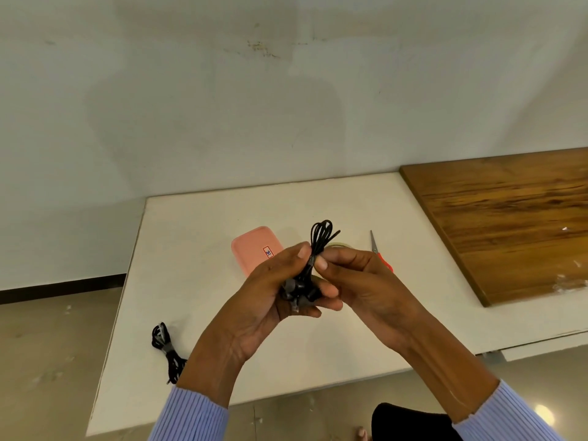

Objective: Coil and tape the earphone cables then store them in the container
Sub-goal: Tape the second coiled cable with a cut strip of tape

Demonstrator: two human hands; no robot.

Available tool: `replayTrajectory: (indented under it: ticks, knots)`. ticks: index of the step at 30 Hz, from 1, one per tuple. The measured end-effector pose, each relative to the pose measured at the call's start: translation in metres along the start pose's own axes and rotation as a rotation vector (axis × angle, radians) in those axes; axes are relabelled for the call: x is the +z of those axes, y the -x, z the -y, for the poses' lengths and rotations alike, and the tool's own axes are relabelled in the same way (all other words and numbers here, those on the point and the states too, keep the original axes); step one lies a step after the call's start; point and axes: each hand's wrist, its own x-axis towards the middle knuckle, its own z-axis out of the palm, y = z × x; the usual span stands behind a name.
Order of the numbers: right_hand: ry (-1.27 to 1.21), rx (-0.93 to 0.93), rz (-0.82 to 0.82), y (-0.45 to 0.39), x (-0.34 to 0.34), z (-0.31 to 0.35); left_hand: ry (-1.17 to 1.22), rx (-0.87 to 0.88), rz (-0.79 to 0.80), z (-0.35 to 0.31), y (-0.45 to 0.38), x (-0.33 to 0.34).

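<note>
Both hands hold a black coiled earphone cable [320, 237] upright above the white table [197, 281]. My left hand [270, 291] cups the lower end, where the grey earbuds sit in the palm. My right hand [356, 278] pinches the coil's middle with thumb and forefinger. The cable's loops stick out above the fingers. A second black earphone cable [165, 348], coiled and bound with a grey strip, lies near the table's front left edge. The pink container [251, 249], lid closed, lies flat behind my left hand. A tape roll [337, 246] is mostly hidden behind my right hand.
Scissors [374, 245] with red handles lie on the table behind my right hand. A brown wooden board [509, 224] covers the table's right side. The wall rises right behind the table, and floor lies to the left and in front.
</note>
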Motion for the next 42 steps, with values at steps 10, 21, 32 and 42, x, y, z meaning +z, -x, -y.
replayTrajectory:
  ticks: [10,21,32,42]
  knots:
    - [0.091,0.039,-0.215,-0.006,0.001,-0.004,-0.237,0.208,-0.278,0.008,-0.004,-0.005]
    - [0.215,0.065,-0.263,-0.01,0.001,-0.003,-0.281,0.171,-0.243,0.007,-0.001,-0.009]
    - [0.3,0.045,-0.145,-0.011,-0.011,-0.001,-0.232,0.198,-0.256,0.006,0.0,-0.015]
    - [0.238,0.077,0.035,-0.009,-0.015,0.0,-0.209,0.066,-0.057,0.0,0.003,-0.012]
